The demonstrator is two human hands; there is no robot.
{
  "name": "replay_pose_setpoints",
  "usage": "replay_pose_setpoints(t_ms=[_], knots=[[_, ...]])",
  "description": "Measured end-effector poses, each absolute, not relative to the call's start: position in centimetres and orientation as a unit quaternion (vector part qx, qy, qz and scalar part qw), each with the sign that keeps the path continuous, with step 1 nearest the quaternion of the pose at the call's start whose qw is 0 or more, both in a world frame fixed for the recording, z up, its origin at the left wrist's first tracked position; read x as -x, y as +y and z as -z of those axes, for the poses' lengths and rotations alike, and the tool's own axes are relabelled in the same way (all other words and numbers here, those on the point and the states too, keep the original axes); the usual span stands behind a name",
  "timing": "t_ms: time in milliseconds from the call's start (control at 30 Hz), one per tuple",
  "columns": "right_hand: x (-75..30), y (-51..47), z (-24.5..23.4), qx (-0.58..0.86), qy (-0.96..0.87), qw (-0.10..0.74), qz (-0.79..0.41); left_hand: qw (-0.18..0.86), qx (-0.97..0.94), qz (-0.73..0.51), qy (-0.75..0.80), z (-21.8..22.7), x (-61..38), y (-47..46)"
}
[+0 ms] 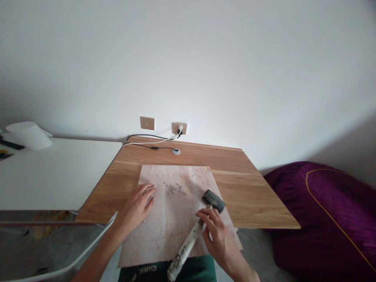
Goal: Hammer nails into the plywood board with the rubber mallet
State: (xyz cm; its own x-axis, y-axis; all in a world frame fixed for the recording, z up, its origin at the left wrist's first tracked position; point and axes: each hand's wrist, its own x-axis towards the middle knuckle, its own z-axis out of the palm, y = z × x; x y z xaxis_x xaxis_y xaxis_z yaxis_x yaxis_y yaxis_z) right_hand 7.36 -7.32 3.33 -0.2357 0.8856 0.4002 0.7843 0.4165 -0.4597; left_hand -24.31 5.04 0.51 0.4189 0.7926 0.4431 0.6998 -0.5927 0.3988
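Note:
A pale, pinkish wooden board (164, 231) lies across the desk and reaches over its front edge above my lap. Several small loose nails (172, 189) are scattered on its upper half, and a row of tiny dots runs near the far edge. My left hand (141, 203) rests on the board's left side, fingers spread, holding nothing. On the right lies a hammer with a dark, blocky head and a worn, paint-stained handle (186, 246). The fingers of my right hand (216, 229) curl over the handle just below the head; the handle's end points towards me.
The wooden desk (258, 199) stands against a white wall with a socket (179, 128) and a plugged-in cable. A white table (67, 172) with a paper roll (29, 135) adjoins on the left. A purple beanbag-like heap (320, 219) sits at right. A white cable (88, 248) hangs by my left arm.

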Motion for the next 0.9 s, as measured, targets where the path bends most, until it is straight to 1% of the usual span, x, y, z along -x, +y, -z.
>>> replay_pose_setpoints(t_ms=[100,200,300,400,533,733,833,900], knots=[[-7.1,-7.1,-3.6,0.528,-0.797,0.279,-0.093,0.057,-0.838,-0.293,0.457,0.5,26.2,3.2],[-6.7,-6.6,-4.1,0.519,-0.819,0.225,-0.098,0.052,-0.842,-0.28,0.459,1.3,27.6,0.8],[-6.4,-6.2,-4.5,0.51,-0.84,0.169,-0.074,0.053,-0.849,-0.267,0.452,1.6,28.6,-1.5],[-5.7,-5.8,-4.9,0.509,-0.848,0.144,-0.035,0.063,-0.857,-0.263,0.438,1.3,29.4,-3.1],[-3.4,-4.5,-5.3,0.527,-0.836,0.155,-0.002,0.084,-0.854,-0.258,0.444,1.4,30.0,-4.4],[-0.1,-4.0,-4.8,0.524,-0.835,0.167,-0.003,0.086,-0.815,-0.279,0.5,2.8,29.5,-6.1],[-1.5,-5.4,-4.4,0.514,-0.828,0.223,-0.007,0.052,-0.834,-0.275,0.476,3.0,29.7,-6.7],[-4.1,-6.7,-3.9,0.524,-0.807,0.273,0.014,0.011,-0.851,-0.262,0.455,2.9,29.8,-7.0]])
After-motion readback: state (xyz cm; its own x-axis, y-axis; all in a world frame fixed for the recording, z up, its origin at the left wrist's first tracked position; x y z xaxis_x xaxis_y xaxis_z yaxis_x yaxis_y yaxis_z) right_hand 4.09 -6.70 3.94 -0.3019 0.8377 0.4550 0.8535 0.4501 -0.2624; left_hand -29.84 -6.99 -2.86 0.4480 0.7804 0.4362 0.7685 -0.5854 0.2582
